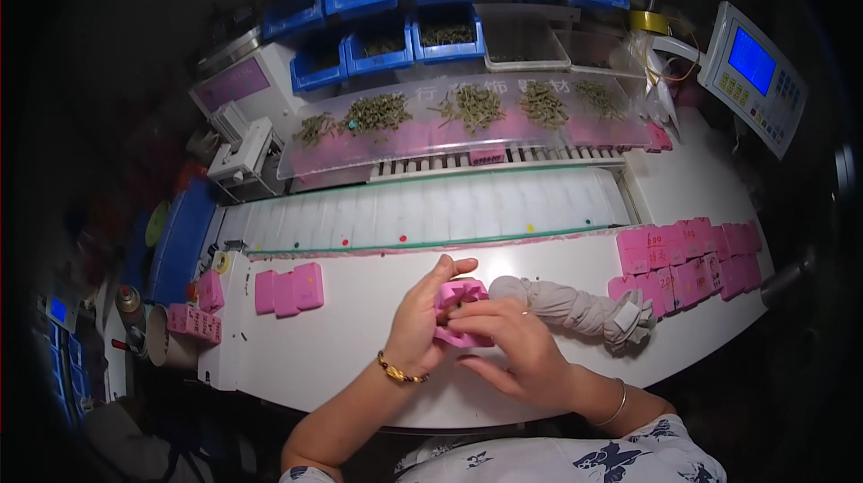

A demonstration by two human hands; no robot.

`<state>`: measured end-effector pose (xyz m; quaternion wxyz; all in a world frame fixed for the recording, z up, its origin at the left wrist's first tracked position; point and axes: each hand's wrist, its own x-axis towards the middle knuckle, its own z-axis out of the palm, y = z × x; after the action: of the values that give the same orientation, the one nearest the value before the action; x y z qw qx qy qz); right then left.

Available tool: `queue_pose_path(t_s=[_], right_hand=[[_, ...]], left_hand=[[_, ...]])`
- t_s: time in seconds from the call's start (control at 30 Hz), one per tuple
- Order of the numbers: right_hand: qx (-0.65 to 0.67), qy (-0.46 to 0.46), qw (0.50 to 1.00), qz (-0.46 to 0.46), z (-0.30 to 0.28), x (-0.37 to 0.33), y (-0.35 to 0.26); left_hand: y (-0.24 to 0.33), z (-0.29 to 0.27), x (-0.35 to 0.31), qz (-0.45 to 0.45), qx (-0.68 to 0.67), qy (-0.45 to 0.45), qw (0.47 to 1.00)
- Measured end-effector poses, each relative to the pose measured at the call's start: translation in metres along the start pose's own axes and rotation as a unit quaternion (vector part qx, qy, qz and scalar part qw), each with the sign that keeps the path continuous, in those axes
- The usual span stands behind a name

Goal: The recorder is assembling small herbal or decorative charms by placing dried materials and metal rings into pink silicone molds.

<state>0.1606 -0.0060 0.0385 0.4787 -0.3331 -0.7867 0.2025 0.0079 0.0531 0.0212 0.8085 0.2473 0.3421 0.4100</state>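
Dim room, bright white tabletop (333, 348)

Three flat pink blocks (286, 290) lie at left. The left hand (419, 319) cups a hollowed pink block (464, 289) above the tabletop; the right hand (521, 339) has bent fingers at its opening, any pinch hidden. It looks light, rubbery, squashable: hold its outer walls. Rightward lies a rolled grey cloth bundle (575, 305).

two hands (520, 344), one cloth roll (580, 308), five greenish heaps (379, 112)
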Motion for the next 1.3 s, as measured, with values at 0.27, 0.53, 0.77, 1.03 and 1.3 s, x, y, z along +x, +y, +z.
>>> queue_pose_path(t_s=[0.27,0.53,0.77,1.03,1.3], right_hand=[[-0.066,0.007,0.997,-0.043,-0.002,-0.007,0.004],[-0.220,-0.085,0.961,-0.146,0.028,-0.039,-0.020],[-0.345,-0.125,0.929,-0.049,-0.032,-0.029,0.001],[-0.356,-0.215,0.909,0.022,-0.063,-0.011,0.015],[-0.392,-0.184,0.889,-0.148,-0.018,0.019,-0.038]], left_hand=[[-0.029,0.001,-0.044,0.000,-0.052,-0.073,0.996],[-0.025,-0.013,-0.040,-0.018,-0.128,0.001,0.992],[-0.015,-0.035,-0.044,0.021,-0.054,0.001,0.998],[-0.023,-0.023,-0.043,0.037,-0.040,0.034,0.998],[-0.013,-0.010,-0.053,0.154,0.012,0.087,0.984]])
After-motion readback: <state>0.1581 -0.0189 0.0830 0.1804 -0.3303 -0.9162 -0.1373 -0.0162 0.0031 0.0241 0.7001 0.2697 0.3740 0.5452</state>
